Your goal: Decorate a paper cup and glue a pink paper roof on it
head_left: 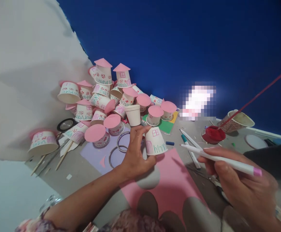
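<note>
Between the thumb and fingers of my left hand (137, 158) is a white paper cup (156, 141), held upside down with its rim low. A purple window, a purple door shape and green zigzag grass are drawn on its side. My right hand (241, 180) grips a white felt-tip marker (222, 159) with a pink end; its tip points left toward the cup, apart from it. Under the cup lies a pink paper sheet (171, 183) with round pieces cut out. Behind the left hand stands a stack of plain white cups (133, 115).
Many decorated cups with pink paper roofs (103, 72) are piled at the back left. Loose markers (191, 151), a red pot (214, 134) with a thin red stick and a patterned cup (237, 120) stand right. Metal rings (117, 156) lie on lilac paper (89, 154).
</note>
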Demonstrator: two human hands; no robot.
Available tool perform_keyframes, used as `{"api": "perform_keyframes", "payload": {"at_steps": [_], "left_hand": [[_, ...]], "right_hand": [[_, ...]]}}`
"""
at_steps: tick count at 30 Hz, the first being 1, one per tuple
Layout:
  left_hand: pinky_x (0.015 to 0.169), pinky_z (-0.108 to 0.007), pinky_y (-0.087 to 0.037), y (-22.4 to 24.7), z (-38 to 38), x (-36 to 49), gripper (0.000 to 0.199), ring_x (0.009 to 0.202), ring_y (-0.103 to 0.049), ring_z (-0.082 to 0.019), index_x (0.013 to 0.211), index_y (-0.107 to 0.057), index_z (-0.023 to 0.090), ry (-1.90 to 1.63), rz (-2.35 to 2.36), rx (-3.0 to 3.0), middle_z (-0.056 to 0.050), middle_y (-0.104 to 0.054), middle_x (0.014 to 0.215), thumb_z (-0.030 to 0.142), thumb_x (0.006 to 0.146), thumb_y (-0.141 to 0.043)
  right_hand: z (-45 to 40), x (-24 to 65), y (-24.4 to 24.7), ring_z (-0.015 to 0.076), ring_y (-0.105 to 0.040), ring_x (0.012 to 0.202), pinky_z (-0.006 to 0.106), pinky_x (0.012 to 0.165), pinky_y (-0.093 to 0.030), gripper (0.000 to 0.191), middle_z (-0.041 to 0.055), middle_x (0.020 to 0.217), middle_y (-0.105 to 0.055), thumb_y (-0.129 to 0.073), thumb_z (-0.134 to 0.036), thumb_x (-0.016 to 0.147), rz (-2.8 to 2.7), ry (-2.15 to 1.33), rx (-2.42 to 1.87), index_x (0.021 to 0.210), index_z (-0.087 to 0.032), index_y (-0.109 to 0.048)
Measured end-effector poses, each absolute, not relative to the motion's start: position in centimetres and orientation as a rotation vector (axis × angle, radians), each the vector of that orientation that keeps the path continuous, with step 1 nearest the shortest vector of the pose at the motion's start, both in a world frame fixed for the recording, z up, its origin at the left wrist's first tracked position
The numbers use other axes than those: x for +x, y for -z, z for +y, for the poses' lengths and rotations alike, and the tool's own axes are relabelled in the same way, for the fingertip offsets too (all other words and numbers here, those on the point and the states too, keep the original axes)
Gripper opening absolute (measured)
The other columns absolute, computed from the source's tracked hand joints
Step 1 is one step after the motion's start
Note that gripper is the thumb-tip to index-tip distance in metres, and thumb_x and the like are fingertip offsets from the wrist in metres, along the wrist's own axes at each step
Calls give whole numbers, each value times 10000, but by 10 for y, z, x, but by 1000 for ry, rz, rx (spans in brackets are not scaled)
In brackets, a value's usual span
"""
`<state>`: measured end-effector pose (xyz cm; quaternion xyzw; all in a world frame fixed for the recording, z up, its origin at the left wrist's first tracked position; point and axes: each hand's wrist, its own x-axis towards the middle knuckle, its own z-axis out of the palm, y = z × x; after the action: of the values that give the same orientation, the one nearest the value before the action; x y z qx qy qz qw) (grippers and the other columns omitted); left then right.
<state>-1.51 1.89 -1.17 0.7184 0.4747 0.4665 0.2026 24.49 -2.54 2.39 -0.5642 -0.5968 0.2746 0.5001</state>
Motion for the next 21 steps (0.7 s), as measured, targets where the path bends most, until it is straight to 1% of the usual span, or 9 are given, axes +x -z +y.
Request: {"api": "perform_keyframes", "payload": {"at_steps": [5, 7, 10, 15, 18, 21], "left_hand": [[1062, -521, -459, 14, 18, -15, 863, 1250, -491, -345, 1450, -437, 266, -1264, 1323, 2141, -118, -485, 1281, 73, 649, -695], [1080, -537, -438, 16, 19, -15, 894, 1264, -477, -355, 1459, -425, 267, -1277, 1307, 2200, -120, -474, 1289, 63, 633, -700], [1066, -532, -440, 19, 19, -15, 893, 1266, -472, -361, 1457, -426, 258, -1271, 1296, 2248, -126, -469, 1294, 70, 634, -716], [1074, -538, -445, 19, 16, -15, 849, 1280, -468, -354, 1452, -418, 254, -1224, 1352, 2258, -129, -455, 1308, 99, 677, -727], [1080, -545, -451, 17, 15, -14, 808, 1270, -477, -343, 1453, -415, 240, -1203, 1368, 2271, -133, -448, 1311, 109, 710, -704], [1072, -551, -459, 16, 16, -14, 755, 1262, -484, -342, 1444, -422, 232, -1186, 1414, 2271, -137, -465, 1309, 133, 749, -701]], "right_hand": [[-30, 235, -24, 195, -714, 630, 302, 560, -566, 159, 34, 837, -782, -751, -461, 927, -1531, -672, -1376, 941, -304, -780], [-30, 233, -22, 206, -739, 655, 306, 582, -573, 156, 32, 821, -781, -739, -447, 938, -1581, -657, -1369, 934, -295, -775], [-28, 233, -18, 215, -756, 677, 305, 596, -576, 154, 36, 819, -794, -719, -428, 951, -1669, -608, -1363, 960, -285, -774], [-23, 234, -8, 185, -725, 616, 275, 578, -588, 33, 11, 805, -787, -755, -306, 914, -1777, -510, -1219, 927, -276, -758], [-24, 236, -6, 194, -747, 695, 287, 618, -599, 62, 14, 883, -791, -770, -259, 905, -1704, -392, -1220, 961, -273, -748], [-24, 241, -20, 247, -773, 826, 372, 730, -631, 112, 44, 957, -795, -748, -248, 927, -1667, -219, -1180, 1037, -274, -746]]}}
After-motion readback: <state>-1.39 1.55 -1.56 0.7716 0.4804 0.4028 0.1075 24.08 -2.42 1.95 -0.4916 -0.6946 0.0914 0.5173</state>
